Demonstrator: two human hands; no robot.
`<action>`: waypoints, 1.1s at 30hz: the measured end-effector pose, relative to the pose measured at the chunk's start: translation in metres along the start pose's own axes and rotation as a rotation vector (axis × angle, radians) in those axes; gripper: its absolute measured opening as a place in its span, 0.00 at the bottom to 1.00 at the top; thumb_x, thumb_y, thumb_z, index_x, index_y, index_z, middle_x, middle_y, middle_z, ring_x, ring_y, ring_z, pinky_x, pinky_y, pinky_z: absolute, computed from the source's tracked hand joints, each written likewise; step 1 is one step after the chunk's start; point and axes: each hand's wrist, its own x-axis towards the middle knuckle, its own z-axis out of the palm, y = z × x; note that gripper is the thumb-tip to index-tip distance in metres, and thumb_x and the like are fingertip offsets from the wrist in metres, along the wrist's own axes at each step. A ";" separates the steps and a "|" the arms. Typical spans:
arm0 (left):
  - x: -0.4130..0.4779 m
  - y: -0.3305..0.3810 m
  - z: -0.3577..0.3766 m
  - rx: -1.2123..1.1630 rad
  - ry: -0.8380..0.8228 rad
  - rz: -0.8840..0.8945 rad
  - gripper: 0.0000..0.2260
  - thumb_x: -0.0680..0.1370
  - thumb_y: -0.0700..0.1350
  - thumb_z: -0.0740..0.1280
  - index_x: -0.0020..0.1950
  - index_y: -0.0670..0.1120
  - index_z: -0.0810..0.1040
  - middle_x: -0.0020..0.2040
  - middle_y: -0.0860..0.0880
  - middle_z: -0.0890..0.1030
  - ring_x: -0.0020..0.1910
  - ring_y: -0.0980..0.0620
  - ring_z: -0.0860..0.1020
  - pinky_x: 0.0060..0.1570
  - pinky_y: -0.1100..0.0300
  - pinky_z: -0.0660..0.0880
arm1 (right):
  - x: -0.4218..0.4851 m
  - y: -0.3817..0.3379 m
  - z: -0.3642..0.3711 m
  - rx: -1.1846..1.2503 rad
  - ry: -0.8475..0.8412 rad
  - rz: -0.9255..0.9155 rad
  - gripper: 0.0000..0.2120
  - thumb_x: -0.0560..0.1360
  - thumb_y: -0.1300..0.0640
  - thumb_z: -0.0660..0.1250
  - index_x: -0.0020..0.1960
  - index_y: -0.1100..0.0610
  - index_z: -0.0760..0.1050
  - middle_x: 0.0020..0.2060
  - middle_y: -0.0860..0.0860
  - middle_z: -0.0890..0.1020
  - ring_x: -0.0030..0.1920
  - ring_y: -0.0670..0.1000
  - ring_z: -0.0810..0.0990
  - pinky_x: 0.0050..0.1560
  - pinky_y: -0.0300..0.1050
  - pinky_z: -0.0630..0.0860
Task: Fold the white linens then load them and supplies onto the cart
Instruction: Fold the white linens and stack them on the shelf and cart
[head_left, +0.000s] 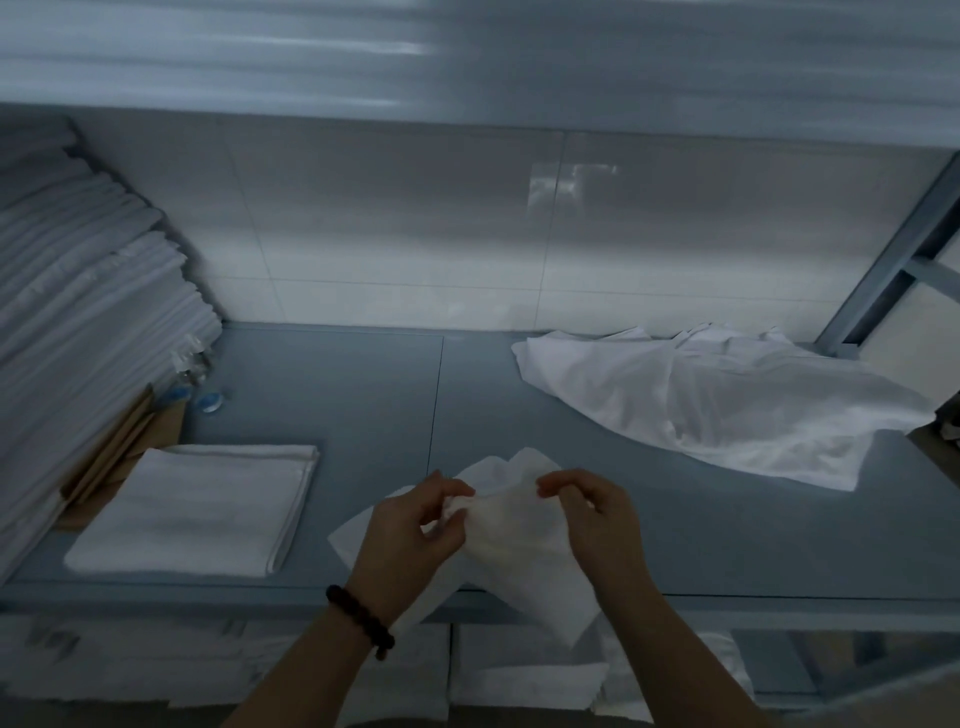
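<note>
"What are the hands doing?"

"Both are on a small white cloth, held up just over the front edge of the blue-grey shelf. The left hand, with a dark bead bracelet on its wrist, has its fingers curled in and pinches a bunched corner. The right hand pinches the upper edge between thumb and forefinger."

"And the rest of the cloth?"

"The lower part hangs past the shelf's front edge."

"Anything else on the shelf?"

"A folded white towel lies flat to the left, near the front. A crumpled white sheet sprawls at the back right. A tall stack of folded linens leans along the far left, with brown cardboard at its foot and what look like clear bottles with blue caps beside it, too blurred to be sure."
</note>
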 end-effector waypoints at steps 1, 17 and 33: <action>0.000 -0.002 -0.005 0.044 0.010 0.040 0.15 0.72 0.33 0.72 0.45 0.54 0.79 0.38 0.59 0.82 0.43 0.69 0.77 0.61 0.72 0.69 | 0.006 0.005 -0.005 -0.032 0.025 -0.008 0.18 0.73 0.69 0.62 0.35 0.50 0.81 0.37 0.41 0.83 0.42 0.36 0.79 0.45 0.30 0.72; -0.028 -0.014 -0.041 0.314 -0.136 0.234 0.13 0.67 0.32 0.76 0.47 0.44 0.81 0.47 0.49 0.84 0.67 0.45 0.67 0.64 0.69 0.64 | 0.056 0.051 0.017 -0.924 -0.417 0.127 0.09 0.70 0.44 0.72 0.49 0.44 0.81 0.54 0.44 0.79 0.60 0.51 0.73 0.62 0.55 0.64; -0.011 -0.029 -0.090 0.694 -0.107 0.322 0.08 0.73 0.45 0.64 0.41 0.42 0.80 0.39 0.48 0.81 0.34 0.48 0.79 0.41 0.63 0.69 | 0.055 0.038 0.022 -0.632 -0.409 0.056 0.12 0.70 0.58 0.72 0.32 0.50 0.71 0.35 0.48 0.76 0.43 0.52 0.78 0.47 0.46 0.74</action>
